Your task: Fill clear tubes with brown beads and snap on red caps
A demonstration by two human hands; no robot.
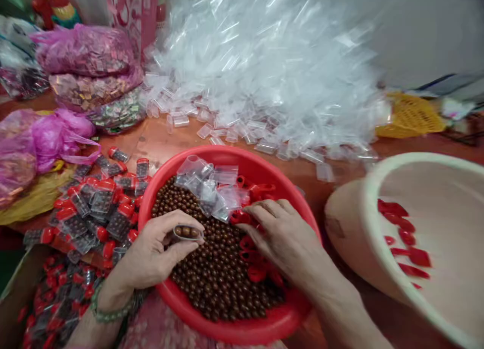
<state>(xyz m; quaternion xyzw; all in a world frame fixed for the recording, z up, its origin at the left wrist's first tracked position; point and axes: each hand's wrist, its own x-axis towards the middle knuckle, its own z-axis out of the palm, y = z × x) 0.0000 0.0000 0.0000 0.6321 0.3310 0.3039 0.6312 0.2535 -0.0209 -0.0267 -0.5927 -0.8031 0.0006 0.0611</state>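
My left hand is closed around a clear plastic container, its open mouth showing round brown balls inside. Below both hands is a red basin full of small brown balls. On its right side my right hand has its fingers closed on a red cap. More red caps lie under and beside that hand. Several empty clear containers rest on the balls at the basin's far side.
A large heap of clear containers fills the back. Filled red-capped containers pile up at left, spilling toward a box below. Pink bags stand back left. At right are a whitish tub with red caps inside and a yellow basket.
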